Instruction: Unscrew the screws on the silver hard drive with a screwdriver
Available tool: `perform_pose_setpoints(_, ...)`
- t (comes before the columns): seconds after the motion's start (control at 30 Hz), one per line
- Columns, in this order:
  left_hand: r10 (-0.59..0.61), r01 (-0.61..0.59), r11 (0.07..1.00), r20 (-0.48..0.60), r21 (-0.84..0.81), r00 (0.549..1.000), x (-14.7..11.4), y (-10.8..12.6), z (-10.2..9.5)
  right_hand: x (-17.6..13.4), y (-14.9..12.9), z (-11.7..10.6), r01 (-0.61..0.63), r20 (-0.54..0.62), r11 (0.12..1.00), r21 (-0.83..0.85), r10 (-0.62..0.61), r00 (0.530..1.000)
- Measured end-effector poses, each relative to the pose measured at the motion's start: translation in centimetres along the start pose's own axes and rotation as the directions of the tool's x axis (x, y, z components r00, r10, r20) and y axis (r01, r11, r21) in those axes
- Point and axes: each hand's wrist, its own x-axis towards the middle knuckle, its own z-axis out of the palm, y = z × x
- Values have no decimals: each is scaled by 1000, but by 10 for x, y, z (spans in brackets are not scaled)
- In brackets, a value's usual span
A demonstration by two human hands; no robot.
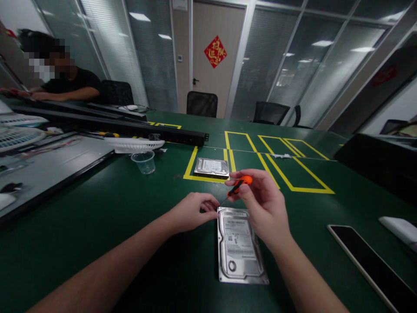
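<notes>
A silver hard drive [239, 243] lies label up on the green table in front of me. My right hand [265, 206] grips an orange and black screwdriver [240, 184], tilted so that its thin shaft points down and left at the drive's far left corner. At that same corner is my left hand [197, 211], its fingers curled and thumb by the drive's edge. Whatever is between its fingertips is too small to make out. Just beyond, a second hard drive [211, 167] rests inside a yellow tape outline.
A clear plastic cup [144, 162] and a white fan-like grille [135, 144] stand left of the taped drive. Long black rails [163, 132] lie behind them. A phone [374, 269] is at right. A person in a dark top [76, 82] sits far left.
</notes>
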Motion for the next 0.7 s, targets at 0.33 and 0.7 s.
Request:
perform_pose_setpoints(0.33,7,-7,1000,0,4,1000,0,2,0,0,-3,0,2,-41,999,-32,-3,999)
perform_pose_setpoints(0.7,-6,6,1000,-3,6,1000,-1,3,0,1,-3,-2,-6,-7,999,-34,6,1000)
